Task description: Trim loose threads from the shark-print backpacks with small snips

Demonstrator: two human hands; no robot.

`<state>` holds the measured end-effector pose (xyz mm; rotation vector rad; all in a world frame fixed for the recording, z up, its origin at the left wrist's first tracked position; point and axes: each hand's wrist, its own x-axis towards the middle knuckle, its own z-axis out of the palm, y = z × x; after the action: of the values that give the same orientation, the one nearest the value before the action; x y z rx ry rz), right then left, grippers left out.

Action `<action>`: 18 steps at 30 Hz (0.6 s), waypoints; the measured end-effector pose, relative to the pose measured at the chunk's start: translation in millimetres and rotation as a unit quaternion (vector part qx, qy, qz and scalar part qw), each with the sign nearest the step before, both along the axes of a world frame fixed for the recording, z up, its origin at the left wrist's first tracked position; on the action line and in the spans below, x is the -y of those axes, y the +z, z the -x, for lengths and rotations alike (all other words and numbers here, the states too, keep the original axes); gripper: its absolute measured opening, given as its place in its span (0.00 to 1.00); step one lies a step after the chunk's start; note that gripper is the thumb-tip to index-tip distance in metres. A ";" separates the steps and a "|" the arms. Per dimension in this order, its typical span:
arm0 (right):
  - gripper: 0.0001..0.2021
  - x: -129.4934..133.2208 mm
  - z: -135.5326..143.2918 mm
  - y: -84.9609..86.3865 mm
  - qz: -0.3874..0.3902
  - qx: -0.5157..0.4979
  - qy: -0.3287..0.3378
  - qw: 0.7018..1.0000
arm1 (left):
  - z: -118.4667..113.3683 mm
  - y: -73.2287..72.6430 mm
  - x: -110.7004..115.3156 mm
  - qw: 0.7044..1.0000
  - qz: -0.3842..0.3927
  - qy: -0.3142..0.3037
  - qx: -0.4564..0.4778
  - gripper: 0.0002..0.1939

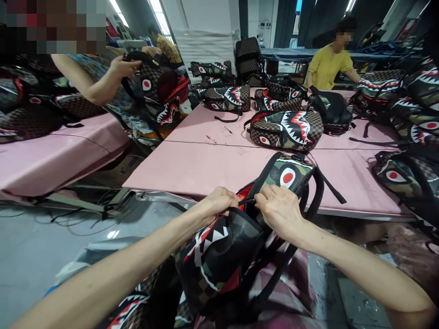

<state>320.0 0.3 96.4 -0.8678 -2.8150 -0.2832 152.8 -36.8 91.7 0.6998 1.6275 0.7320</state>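
Along the near edge of the pink table, the left hand pinches a black strip at the mouth of the backpack; the right hand clasps it too, fingers curled. Uneven tugging could twist the strip, and the backpack, partly overhanging, might slip if released.

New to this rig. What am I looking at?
No machine here: one picture, from a camera worn on a person's head, looking forward and down. The bare arms reaching in are the wearer's. The left hand and right hand pinch the edge of the opening on a checkered, camouflage shark-mouth backpack. Ahead, a pink-covered table bears similar backpacks and thread scraps. At the upper left, a co-worker's hand holds another backpack.
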 end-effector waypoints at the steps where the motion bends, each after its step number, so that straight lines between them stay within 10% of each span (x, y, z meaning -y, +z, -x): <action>1: 0.06 0.2 -0.2 -0.1 -0.001 0.001 0.001 1.000 | 0.1 -0.3 -0.3 1.000 0.000 0.002 0.000 0.08; 18: 0.07 0.0 0.7 -2.5 0.021 0.007 0.007 1.000 | -1.0 -3.9 -0.9 1.000 -0.004 -0.003 0.011 0.08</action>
<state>319.3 0.3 93.9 -0.8567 -2.8492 -0.2305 153.7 -35.9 87.8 0.6998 1.6032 0.7393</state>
